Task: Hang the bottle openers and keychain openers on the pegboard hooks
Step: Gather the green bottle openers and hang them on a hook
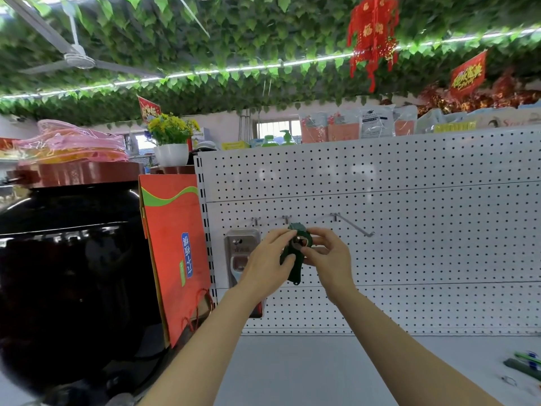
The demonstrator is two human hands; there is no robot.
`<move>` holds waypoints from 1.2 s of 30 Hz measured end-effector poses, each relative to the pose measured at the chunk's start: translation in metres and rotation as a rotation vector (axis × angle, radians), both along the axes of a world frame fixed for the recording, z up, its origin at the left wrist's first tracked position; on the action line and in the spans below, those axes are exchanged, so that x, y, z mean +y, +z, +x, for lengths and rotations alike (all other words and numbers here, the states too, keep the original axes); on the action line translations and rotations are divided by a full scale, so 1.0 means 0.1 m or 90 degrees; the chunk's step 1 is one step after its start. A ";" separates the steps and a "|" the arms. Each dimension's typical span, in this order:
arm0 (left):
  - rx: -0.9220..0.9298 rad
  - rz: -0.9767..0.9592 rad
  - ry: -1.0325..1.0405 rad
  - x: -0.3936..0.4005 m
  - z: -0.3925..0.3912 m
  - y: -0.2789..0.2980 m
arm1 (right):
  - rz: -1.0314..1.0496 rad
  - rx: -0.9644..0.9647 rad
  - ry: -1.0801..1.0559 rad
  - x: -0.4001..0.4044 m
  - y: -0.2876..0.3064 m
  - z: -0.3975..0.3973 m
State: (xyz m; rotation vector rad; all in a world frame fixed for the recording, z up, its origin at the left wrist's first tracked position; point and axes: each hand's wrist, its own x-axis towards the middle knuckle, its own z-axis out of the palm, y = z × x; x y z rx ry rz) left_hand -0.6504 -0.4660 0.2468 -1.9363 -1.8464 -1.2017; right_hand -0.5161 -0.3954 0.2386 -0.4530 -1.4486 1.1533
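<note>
Both hands pinch a green bottle opener against the pegboard: left hand gripping its body, right hand at 3 o'clock closed on its head, just below the middle hook. It could miss the prong and drop if tilted. Fingers hide the opener's hole; the hook tip is blurred
</note>
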 end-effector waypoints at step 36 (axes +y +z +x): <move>0.131 -0.163 0.152 -0.16 1.64 -1.08 | 0.360 -0.590 -0.413 0.02 -0.82 2.72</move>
